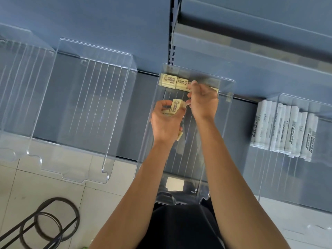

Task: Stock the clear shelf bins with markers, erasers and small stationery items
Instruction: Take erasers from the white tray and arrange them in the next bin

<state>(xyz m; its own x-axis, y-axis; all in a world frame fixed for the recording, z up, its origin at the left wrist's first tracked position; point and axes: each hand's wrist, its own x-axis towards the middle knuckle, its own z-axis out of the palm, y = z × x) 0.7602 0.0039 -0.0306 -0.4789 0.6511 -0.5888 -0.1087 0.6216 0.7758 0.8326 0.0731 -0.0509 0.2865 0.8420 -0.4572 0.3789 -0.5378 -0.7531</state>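
A clear bin [228, 108] stands in the middle of the grey shelf. Along its back wall lies a row of cream erasers [168, 81] with printed labels. My left hand [166, 121] grips several more cream erasers [177, 107] over the bin's middle. My right hand [203, 101] reaches to the back row, its fingers curled at an eraser there; the hand hides most of that eraser.
Two clear bins [86, 108] stand to the left with nothing in them. A bin on the right holds white markers [285, 130] lying side by side. A black wire stand [48, 223] sits on the tiled floor at lower left. A grey shelf [251, 49] hangs above at right.
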